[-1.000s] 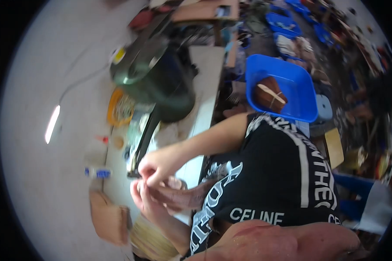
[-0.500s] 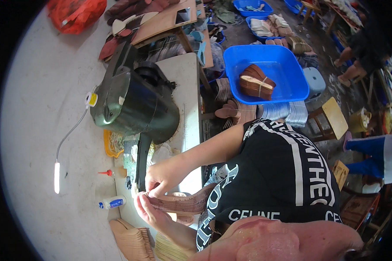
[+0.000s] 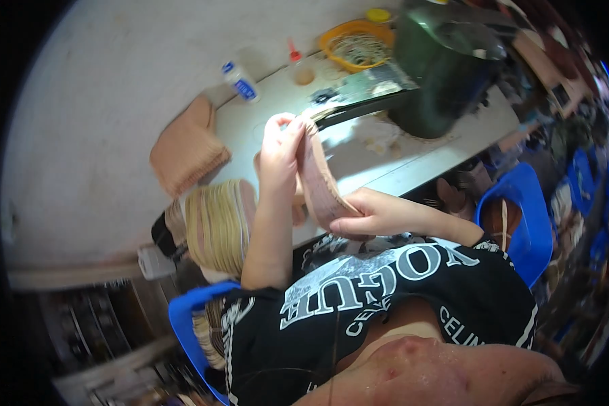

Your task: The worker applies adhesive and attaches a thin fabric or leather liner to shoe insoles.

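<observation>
A curved stack of pinkish-brown shoe insoles [image 3: 316,174] is held between my two hands above the white table. My left hand [image 3: 281,145] grips its far end, fingers closed round it, beside the tip of the sewing machine's narrow arm [image 3: 358,108]. At the near end, close to my shirt, my right hand [image 3: 372,213] is closed on the stack, thumb on top. The dark green sewing machine [image 3: 440,74] stands beyond my right hand, its body blurred. Part of another insole pile shows behind my left wrist.
A glue bottle [image 3: 240,81], a red-tipped squeeze bottle [image 3: 299,65] and an orange basket [image 3: 355,46] stand along the wall. Left are a tan insole stack [image 3: 189,149] and a pale yellowish bundle [image 3: 216,227]. Blue tubs [image 3: 538,230] flank me.
The view has swung left, bringing the table's left side into sight. My right hand has shifted from the far end of the insole stack to its near end; my left stays at the far end.
</observation>
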The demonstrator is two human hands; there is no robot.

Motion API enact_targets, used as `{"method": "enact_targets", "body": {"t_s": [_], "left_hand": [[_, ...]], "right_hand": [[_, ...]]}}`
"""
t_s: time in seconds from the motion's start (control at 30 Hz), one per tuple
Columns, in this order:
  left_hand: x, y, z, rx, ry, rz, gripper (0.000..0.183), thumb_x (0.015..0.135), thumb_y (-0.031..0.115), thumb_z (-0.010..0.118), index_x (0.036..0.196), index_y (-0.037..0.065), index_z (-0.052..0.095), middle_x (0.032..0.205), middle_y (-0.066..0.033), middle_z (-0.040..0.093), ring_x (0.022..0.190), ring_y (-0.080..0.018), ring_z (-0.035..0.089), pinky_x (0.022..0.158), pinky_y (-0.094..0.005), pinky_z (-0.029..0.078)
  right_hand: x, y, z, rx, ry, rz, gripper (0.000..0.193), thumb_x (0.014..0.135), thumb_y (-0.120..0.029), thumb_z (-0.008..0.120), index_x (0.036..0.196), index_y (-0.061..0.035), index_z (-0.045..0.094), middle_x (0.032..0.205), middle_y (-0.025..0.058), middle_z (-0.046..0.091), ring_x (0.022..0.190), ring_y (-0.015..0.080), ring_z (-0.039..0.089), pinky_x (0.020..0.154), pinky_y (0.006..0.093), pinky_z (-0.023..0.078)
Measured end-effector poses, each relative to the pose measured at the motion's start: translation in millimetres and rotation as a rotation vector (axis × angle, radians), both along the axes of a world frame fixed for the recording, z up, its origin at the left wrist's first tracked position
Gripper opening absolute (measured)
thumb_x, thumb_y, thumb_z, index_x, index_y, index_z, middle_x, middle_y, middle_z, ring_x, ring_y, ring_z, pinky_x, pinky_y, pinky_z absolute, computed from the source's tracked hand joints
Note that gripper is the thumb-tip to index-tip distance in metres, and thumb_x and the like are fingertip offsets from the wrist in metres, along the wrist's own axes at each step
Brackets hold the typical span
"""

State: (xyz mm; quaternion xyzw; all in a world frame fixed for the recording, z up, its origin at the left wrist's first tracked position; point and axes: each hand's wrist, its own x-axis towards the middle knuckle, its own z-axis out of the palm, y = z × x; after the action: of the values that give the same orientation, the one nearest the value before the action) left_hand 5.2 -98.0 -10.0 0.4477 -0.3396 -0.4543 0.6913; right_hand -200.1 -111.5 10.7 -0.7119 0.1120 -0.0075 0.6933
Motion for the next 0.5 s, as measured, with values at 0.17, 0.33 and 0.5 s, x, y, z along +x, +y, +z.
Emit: {"method": "enact_targets", "body": {"t_s": [0.17,0.33,0.5], "left_hand": [[-1.6,8.1,5.3,0.015,-0.005,0.100,0.027,0.098,0.033,0.050,0.105,0.007,0.049,0.084,-0.0032,0.058,0.072,-0.0095,0.057,0.064,-0.0226,0.047],[1.1,20.6,0.9,-0.074,0.182,-0.026,0.033,0.099,0.039,0.045,0.104,0.007,0.047,0.078,-0.0050,0.053,0.057,-0.0130,0.052,0.050,-0.0231,0.042],[6.9,27.5,-1.5,-0.257,0.390,-0.255,0.030,0.101,0.033,0.042,0.108,0.005,0.047,0.075,-0.0046,0.048,0.052,-0.0129,0.048,0.046,-0.0225,0.038]], "right_hand": [[31.8,8.4,-8.9,-0.257,-0.125,-0.072,0.023,0.087,-0.013,0.054,0.105,0.0022,0.054,0.088,0.0162,0.063,0.083,0.0273,0.061,0.079,0.0384,0.047],[40.8,16.9,-6.6,-0.320,-0.100,-0.018,0.041,0.084,-0.022,0.061,0.112,0.0043,0.047,0.096,0.0227,0.060,0.095,0.0370,0.060,0.087,0.0426,0.046],[37.6,19.8,-7.7,-0.453,-0.159,0.068,0.081,0.074,-0.043,0.075,0.124,0.0085,0.038,0.113,0.0247,0.049,0.105,0.0356,0.053,0.092,0.0403,0.043]]}}
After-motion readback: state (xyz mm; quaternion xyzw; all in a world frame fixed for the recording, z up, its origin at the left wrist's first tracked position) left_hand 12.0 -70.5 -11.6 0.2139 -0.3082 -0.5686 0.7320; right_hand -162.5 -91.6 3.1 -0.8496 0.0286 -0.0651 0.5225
